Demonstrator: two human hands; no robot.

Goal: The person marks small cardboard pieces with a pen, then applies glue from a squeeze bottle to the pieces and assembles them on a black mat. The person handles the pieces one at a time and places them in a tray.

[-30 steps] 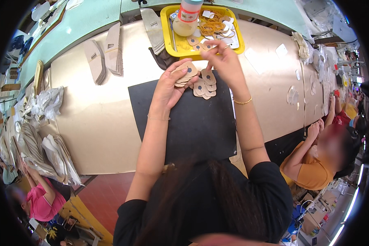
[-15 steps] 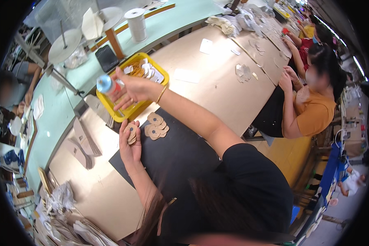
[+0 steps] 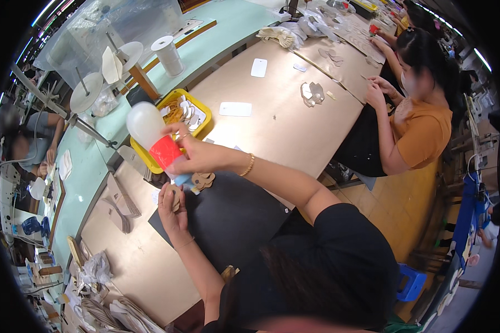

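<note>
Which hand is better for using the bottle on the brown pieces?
Probably the right hand: it holds the bottle, tilted with its blue top down near the brown pieces. The left hand is busy holding some pieces itself.

A table (image 3: 261, 144) covered in smooth tan sheeting runs from near left to far right. On it lie a black mat (image 3: 233, 213) bearing rounded brown pieces (image 3: 204, 180), a yellow tray (image 3: 208, 118) just beyond, stacked greyish cut-outs (image 3: 115, 216) to the left, and white cards (image 3: 235, 109) and loose grey scraps (image 3: 315, 94) toward the far right.
</note>
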